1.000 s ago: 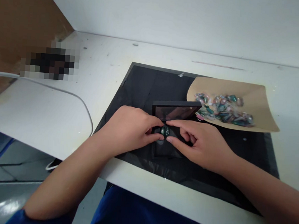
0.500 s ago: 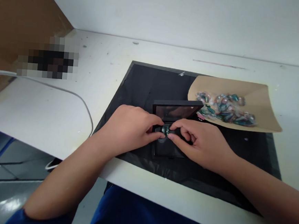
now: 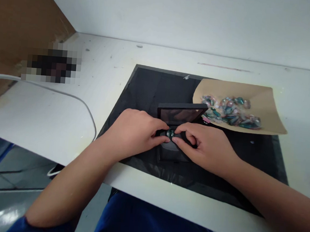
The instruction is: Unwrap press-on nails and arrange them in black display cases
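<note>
Stone (image 3: 171,133), small, dark and greenish, sat pinched between your two hands, right over the open black box (image 3: 175,132). Your left hand (image 3: 132,135) came at it from the left and your right hand (image 3: 204,146) from the right, so it lay straight ahead of both sets of fingertips, about as near to one hand as to the other. Your left thumb and forefinger were nearly closed on its left side; your right fingers (image 3: 182,127) were curled tight on its right side. I could not tell which hand carried more of the hold. The stone was too small and too covered to show a long axis.

The box lid (image 3: 181,114) stood up just behind your fingertips, blocking any move away from you. The box base ran toward you, near the front edge of the mat (image 3: 146,86) and of the counter (image 3: 63,119). To the right, behind your right hand, the paper (image 3: 266,103) held a pile of stones (image 3: 229,111), near the lid's corner. To the left, bare mat gave you room.
</note>
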The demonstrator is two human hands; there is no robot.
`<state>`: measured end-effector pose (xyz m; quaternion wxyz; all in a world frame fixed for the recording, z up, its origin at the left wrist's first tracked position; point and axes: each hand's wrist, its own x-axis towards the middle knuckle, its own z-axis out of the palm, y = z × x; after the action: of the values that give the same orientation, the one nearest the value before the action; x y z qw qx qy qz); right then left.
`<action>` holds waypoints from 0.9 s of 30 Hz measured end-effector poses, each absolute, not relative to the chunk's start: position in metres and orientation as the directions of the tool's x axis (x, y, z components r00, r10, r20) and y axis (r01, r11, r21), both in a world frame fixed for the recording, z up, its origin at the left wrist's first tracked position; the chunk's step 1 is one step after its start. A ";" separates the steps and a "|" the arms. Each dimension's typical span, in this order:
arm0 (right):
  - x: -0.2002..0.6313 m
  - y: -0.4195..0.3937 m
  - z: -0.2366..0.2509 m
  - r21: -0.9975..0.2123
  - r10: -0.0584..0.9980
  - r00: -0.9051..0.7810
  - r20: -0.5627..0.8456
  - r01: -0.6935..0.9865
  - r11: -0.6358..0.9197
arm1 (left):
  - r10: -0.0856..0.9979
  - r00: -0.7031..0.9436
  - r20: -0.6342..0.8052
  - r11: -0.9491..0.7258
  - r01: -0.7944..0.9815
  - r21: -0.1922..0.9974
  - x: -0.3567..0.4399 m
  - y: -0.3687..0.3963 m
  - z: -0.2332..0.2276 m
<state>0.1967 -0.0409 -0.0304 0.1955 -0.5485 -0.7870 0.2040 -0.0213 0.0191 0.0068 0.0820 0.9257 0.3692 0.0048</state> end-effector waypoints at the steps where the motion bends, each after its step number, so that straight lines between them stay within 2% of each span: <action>1: 0.197 -0.040 -0.031 -0.535 0.943 -0.322 0.081 0.785 0.313 | 0.688 0.723 -0.054 -0.710 0.687 0.155 -0.021 0.020 0.007; 5: 0.198 -0.041 -0.029 -0.563 0.945 -0.314 0.096 0.766 0.311 | 0.694 0.718 -0.048 -0.704 0.691 0.162 -0.023 0.020 0.008; 9: 0.198 -0.050 -0.015 -0.573 0.934 -0.264 0.240 0.738 0.355 | 0.690 0.722 0.051 -0.718 0.672 0.183 -0.027 0.019 0.009; 14: 0.219 -0.051 0.028 -0.440 0.905 -0.278 0.322 0.802 0.403 | 0.633 0.751 0.188 -0.774 0.610 0.172 -0.027 0.017 0.011; 15: 0.231 -0.047 0.037 -0.399 0.902 -0.246 0.355 0.833 0.384 | 0.615 0.762 0.203 -0.788 0.590 0.174 -0.027 0.017 0.012; 17: 0.263 -0.034 0.050 -0.360 0.926 -0.115 0.360 0.898 0.252 | 0.565 0.791 0.233 -0.824 0.529 0.202 -0.026 0.017 0.013; 19: 0.297 -0.018 0.056 -0.335 0.961 0.014 0.276 0.939 0.083 | 0.504 0.824 0.259 -0.859 0.446 0.253 -0.026 0.016 0.013; 22: 0.332 0.001 0.052 -0.337 0.987 0.131 -0.092 0.929 -0.155 | 0.422 0.857 0.295 -0.891 0.334 0.307 -0.027 0.015 0.014; 24: 0.337 0.008 0.044 -0.378 0.961 0.065 -0.268 0.911 -0.167 | 0.393 0.868 0.304 -0.900 0.294 0.323 -0.026 0.015 0.014; 27: 0.325 0.012 0.031 -0.413 0.922 -0.108 -0.371 0.909 -0.059 | 0.383 0.874 0.298 -0.901 0.283 0.328 -0.025 0.015 0.012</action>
<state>0.3253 0.0121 0.0314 0.0114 -0.6676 -0.6858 0.2897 -0.0250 0.0151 0.0123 0.1387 0.9581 0.1739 0.1804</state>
